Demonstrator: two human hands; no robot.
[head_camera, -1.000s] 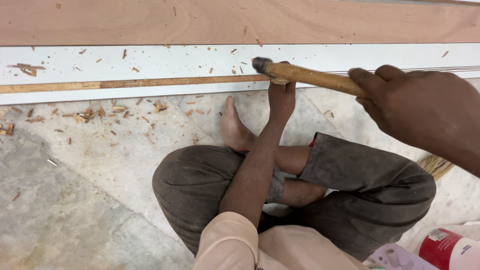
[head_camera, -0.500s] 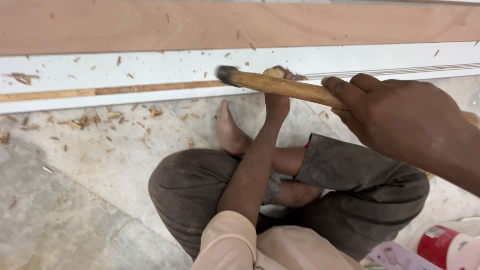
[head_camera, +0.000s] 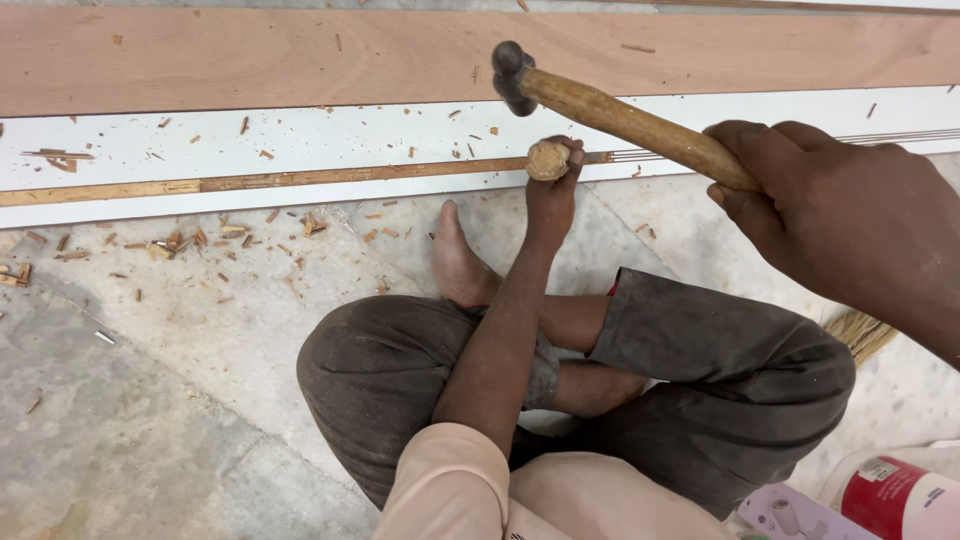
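Your right hand (head_camera: 830, 225) is wrapped tight around the wooden handle of a hammer (head_camera: 600, 105), and its dark metal head is up in the air over the brown wood board (head_camera: 250, 55). Your left hand (head_camera: 553, 190) pinches a chisel with a round wooden top (head_camera: 548, 160) and holds it on the thin wood strip (head_camera: 250, 183) set in the white panel (head_camera: 200, 140). Little wood chips (head_camera: 190, 242) lie on the stone floor (head_camera: 150, 400) near your bare foot (head_camera: 458, 262).
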